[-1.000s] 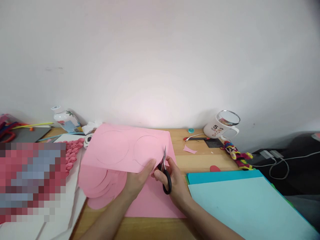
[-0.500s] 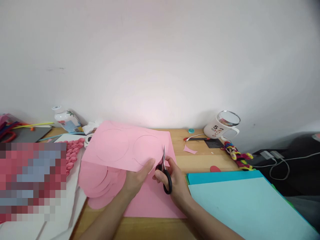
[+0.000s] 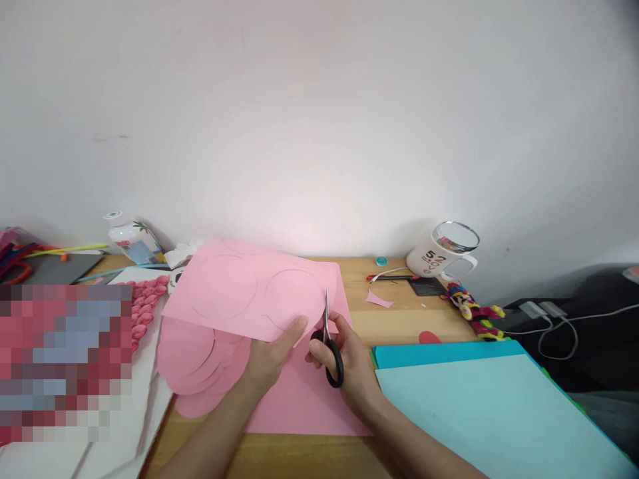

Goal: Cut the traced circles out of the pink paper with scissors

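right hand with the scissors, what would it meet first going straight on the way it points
Most likely the pink sheet with drawn circles: the scissors in the right hand point forward at its right part, though depth is hard to judge.

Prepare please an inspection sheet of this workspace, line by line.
Surface: wooden table, partly covered.
Job's things: pink sheet with drawn circles; scissors at its right side; rounded pink pieces, partly covered.
Clutter: mug, bottle, pink scrap, doll, light-blue sheet.
Hands: left hand grips the pink sheet; right hand holds the scissors.
Cables: thin white cable beside the mug; looped white cables at right.
Surroundings: pale wall behind.
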The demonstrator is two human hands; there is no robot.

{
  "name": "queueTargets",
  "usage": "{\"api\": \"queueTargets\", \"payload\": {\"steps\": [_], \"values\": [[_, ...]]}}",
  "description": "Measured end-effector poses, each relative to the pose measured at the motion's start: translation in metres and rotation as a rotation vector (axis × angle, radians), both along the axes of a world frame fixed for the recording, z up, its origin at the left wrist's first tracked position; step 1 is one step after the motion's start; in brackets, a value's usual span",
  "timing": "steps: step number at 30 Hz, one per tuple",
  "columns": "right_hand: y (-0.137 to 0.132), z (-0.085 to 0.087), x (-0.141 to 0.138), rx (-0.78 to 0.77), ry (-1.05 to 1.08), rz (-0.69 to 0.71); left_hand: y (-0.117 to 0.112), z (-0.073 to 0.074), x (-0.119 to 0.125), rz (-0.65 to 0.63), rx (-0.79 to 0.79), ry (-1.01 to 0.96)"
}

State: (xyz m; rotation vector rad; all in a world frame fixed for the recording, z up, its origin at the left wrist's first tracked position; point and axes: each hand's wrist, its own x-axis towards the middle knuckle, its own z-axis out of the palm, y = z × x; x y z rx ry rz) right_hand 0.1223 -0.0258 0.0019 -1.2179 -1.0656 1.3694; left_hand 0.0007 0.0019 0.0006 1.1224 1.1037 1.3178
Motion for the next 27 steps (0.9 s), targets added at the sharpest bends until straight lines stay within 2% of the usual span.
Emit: {"api": "queueTargets", "payload": {"steps": [7, 13, 16, 20, 23, 27], "values": [[0.001, -0.001, -0.001, -0.012, 0.033, -0.008, 0.0, 0.003, 0.0, -0.144, -0.005, -0.081], [-0.003, -0.004, -0.005, 0.06, 0.103, -0.099, 0.002, 0.002, 0.0, -0.029, 0.061, -0.082], [-0.004, -0.003, -0.005, 0.036, 0.078, -0.1, 0.003, -0.003, 0.001, -0.032, 0.061, -0.126], [-0.002, 0.0, -0.004, -0.047, 0.032, -0.047, 0.002, -0.008, 0.003, -0.061, -0.005, -0.055], [0.0, 0.0, -0.004, -0.054, 0.066, -0.031, 0.0, -0.007, 0.004, -0.1, -0.028, 0.004], [0.002, -0.001, -0.004, -0.002, 0.157, -0.061, 0.0, -0.003, 0.002, -0.072, 0.049, 0.052]]}}
